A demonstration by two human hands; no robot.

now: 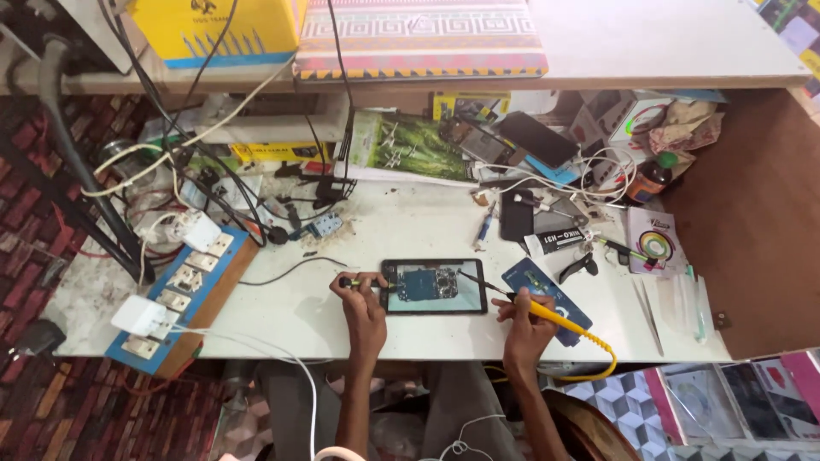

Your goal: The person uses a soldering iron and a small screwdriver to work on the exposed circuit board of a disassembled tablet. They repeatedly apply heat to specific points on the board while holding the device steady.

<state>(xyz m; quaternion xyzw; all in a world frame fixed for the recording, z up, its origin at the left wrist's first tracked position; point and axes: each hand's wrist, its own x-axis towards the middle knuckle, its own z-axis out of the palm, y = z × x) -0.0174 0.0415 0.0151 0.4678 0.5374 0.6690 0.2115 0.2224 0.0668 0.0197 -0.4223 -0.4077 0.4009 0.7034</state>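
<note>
Your right hand [523,314] is closed around the yellow handle of a soldering iron [547,314], whose dark tip reaches up and left onto the opened tablet [434,286]. The iron's yellow cord [598,363] loops off the front edge of the desk [282,312] and back under your wrist. Your left hand [363,294] is pinched shut on a small green-and-black tool [352,281], pressed against the tablet's left edge; what sort of tool it is cannot be made out.

The tablet lies flat near the front edge of the desk, between your two hands, back off, with a blue circuit board showing inside its black frame. Just right of it, partly under the iron, lies a blue card-like packet [547,290], tilted.

Further out, a blue board of white sockets [184,286] runs along the left edge of the desk, with white plugs and adapters seated in it and cables trailing away. Black pliers [578,266] and tweezers [647,312] lie to the right. At the back right a heap of boxes, a dark phone [538,139] and white wires overlap so closely that single pieces are hard to separate. A small brown bottle with a green cap [653,177] stands there; its contents are not visible. On the shelf above, a yellow box [218,30] is cut off by the top of the frame.
</note>
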